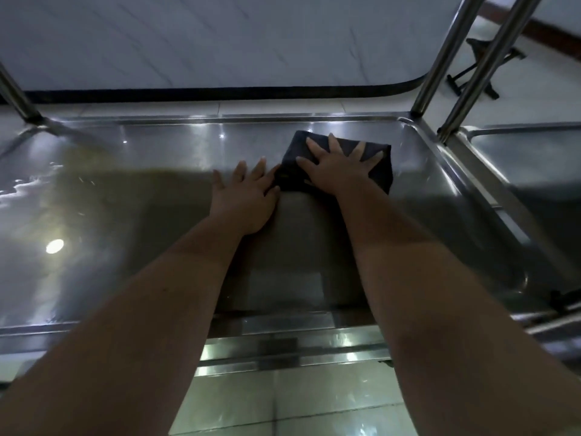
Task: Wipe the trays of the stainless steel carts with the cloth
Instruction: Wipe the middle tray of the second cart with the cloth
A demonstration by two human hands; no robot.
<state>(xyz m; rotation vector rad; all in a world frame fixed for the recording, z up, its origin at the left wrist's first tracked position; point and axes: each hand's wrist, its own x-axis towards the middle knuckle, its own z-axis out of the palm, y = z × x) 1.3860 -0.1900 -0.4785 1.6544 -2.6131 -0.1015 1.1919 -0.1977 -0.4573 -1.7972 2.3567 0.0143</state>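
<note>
Head view: I see my right grip [333,168] spread flat, pressing the dark cloth [382,174] beneath it onto the cart tray [125,215]; my left grip [243,196], fingers straight, rests just beside.

- The right hand [333,169] lay flat with fingers spread on a dark folded cloth [374,165], pressing it onto the steel tray [125,190].
- The left hand [243,196] rested flat on the tray just beside the cloth, its fingertips at the cloth's edge.
- Two upright posts [452,64] rose at the tray's far right corner.
- A second tray [528,158] stood to the right.
- A folding stool [484,67] stood on the floor beyond.
</note>
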